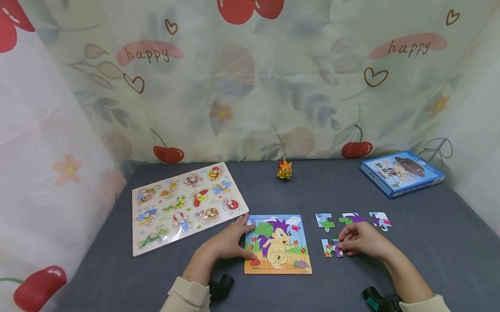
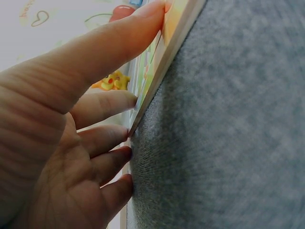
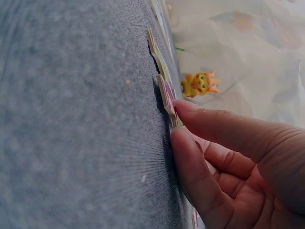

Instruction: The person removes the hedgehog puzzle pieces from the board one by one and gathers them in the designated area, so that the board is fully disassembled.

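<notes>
A square puzzle board [image 1: 276, 245] with a purple-spiked hedgehog picture lies in the middle of the table. My left hand [image 1: 232, 240] rests at its left side, thumb on the lower left of the picture and fingers spread along the edge; the left wrist view shows the board's edge [image 2: 162, 67] under the thumb. To the right, my right hand [image 1: 364, 239] pinches a purple puzzle piece [image 1: 338, 249] by its edge between thumb and forefinger, the piece [image 3: 167, 95] lying low at the cloth. Another puzzle piece [image 1: 326, 249] is beside it on the left.
Above the right hand lie a green-and-blue piece [image 1: 325, 221], a purple piece [image 1: 353, 218] partly covered by the hand, and a flowered piece [image 1: 380, 221]. An insect peg board [image 1: 185, 207] stands at left, a small orange toy [image 1: 284, 170] behind, a blue box [image 1: 403, 172] at back right.
</notes>
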The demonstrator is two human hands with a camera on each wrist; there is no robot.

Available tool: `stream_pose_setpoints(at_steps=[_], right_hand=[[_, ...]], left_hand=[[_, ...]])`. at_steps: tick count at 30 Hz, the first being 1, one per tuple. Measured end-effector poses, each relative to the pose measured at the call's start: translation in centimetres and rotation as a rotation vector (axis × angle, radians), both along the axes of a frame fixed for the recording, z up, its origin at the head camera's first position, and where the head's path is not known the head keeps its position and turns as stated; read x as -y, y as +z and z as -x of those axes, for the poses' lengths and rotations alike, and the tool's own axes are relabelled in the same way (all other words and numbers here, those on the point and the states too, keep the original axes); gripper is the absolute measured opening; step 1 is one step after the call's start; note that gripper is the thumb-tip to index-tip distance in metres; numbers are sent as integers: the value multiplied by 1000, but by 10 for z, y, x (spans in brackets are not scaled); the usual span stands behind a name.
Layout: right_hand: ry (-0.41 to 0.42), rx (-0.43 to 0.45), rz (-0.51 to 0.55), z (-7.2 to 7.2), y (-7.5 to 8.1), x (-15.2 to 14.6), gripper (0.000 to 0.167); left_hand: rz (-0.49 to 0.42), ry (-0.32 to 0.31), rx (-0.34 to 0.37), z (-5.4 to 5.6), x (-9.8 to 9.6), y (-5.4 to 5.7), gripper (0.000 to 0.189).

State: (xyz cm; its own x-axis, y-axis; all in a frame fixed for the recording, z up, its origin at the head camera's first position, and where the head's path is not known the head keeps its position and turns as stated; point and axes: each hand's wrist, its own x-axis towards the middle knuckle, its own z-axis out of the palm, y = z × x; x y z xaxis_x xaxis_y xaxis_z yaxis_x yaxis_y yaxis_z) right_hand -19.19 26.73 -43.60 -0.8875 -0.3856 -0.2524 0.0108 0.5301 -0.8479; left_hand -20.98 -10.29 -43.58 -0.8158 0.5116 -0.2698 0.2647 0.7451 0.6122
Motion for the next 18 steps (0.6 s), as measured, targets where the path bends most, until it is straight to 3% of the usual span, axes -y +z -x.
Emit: stream_pose_setpoints(at_steps=[18], right_hand=[[0, -46, -34, 0, 0, 1, 25]], left_hand=[[-18, 0, -5, 0, 1, -1, 81]])
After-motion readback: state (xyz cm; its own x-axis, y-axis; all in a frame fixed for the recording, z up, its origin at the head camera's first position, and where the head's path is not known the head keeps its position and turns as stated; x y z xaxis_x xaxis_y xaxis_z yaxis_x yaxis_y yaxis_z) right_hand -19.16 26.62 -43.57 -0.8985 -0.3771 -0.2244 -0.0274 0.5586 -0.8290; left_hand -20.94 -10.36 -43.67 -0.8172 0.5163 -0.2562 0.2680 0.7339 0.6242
